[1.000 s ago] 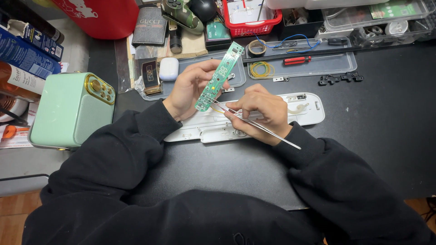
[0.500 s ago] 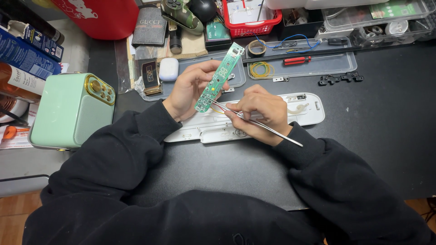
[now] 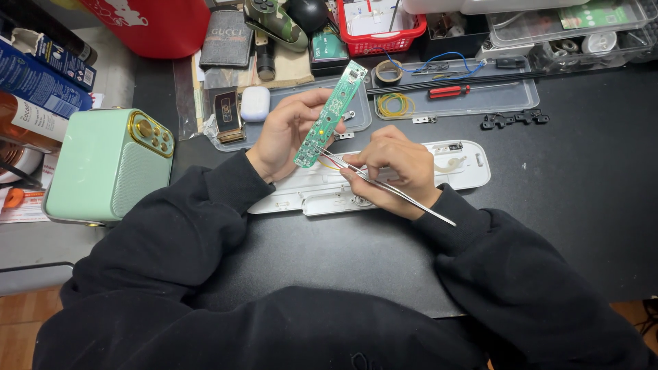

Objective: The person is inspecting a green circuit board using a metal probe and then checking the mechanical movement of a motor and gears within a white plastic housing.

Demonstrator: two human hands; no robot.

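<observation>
Black bench mid-frame: my left hand [image 3: 284, 133] grips the green circuit board [image 3: 330, 114], right hand [image 3: 397, 168] pinches tweezers [image 3: 384, 185]; a slipped tip could scratch it

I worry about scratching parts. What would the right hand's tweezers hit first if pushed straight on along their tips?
Probably the lower end of the green circuit board held by the left hand; the tweezers already point there, though depth is unclear.

Shiny metal tweezers [image 3: 384, 183]; glossy green circuit board [image 3: 331, 114].
</observation>
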